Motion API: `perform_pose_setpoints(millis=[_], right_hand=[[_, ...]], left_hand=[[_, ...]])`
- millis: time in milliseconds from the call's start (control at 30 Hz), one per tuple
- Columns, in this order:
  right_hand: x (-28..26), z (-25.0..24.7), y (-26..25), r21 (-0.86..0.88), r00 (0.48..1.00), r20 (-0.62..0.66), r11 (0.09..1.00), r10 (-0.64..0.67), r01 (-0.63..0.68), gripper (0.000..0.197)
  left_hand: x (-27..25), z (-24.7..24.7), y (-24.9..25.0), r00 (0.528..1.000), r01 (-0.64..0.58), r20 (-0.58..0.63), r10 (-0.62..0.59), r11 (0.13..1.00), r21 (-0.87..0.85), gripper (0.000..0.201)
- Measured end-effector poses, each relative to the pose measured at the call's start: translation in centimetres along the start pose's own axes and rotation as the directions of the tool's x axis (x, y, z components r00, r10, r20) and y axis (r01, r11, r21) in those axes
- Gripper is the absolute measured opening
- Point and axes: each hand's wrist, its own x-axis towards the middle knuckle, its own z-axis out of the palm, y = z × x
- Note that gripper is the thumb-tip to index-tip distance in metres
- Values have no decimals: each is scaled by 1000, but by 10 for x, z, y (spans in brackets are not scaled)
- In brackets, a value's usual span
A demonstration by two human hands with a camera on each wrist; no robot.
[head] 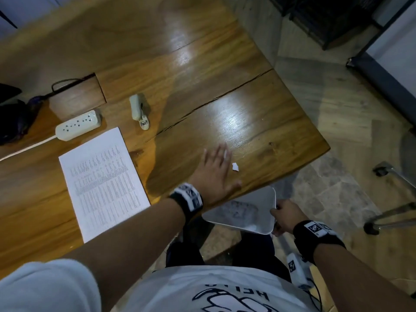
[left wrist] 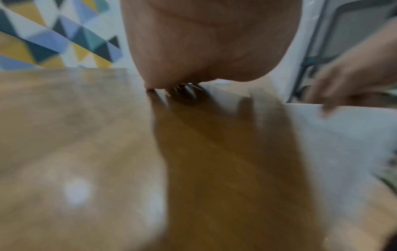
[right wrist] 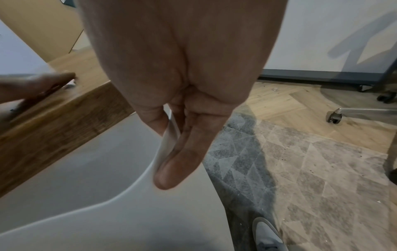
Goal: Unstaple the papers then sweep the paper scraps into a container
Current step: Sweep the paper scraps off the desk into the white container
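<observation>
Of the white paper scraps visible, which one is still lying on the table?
The scrap just right of the left hand lies on the wooden table. The other scrap already sits in the grey tray below the table edge.

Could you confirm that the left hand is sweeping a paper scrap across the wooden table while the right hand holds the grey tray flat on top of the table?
Not quite: the right hand holds the grey tray below the wooden table's edge, not on top of it, as the head view shows. The left hand is flat on the table beside the paper scrap.
</observation>
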Motion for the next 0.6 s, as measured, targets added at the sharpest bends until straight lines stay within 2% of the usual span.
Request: perform_pose_setpoints(millis=[133,200,233,267,333,400,433,467,533,600], right_hand=[[6,-3,4,26,999,-14,999,38,-38,26],[10,-2,6,15,999,-16,999,47,-47,26],[10,-1,7,9,999,-13,999,47,-47,26],[11,-1,7,5,999,-13,999,50,-50,25],[8,-1,6,6,999,-17,999,49,-49,24],[3,-1,3,19,999,-19,999,46,-45,22],[1,-1,1,27,999,-21,999,40,-39,21],[-1,-1,0,38,999,-21,999,35,-34,22],[-2,-1,-1,51,999,-20,998,33,-32,24],[-3,1,-1,61,999,-12,997,40,-39,24]], left_hand=[[-52,42,38,971,-222,96,220,975,13,97],[-57,46,40,962,-264,73,262,964,16,95],[-53,41,36,969,-244,34,244,970,9,93],[-45,34,29,982,-190,-10,190,982,-12,92],[-29,20,7,997,15,-80,-21,998,-68,91],[-19,14,-11,972,206,-99,-213,976,-70,95],[-19,16,-12,968,232,-84,-236,971,-58,97],[-20,21,-6,978,200,-58,-202,979,-36,99],[-35,41,23,1000,-2,-8,2,1000,16,100],[-58,63,51,964,-261,65,258,964,53,99]])
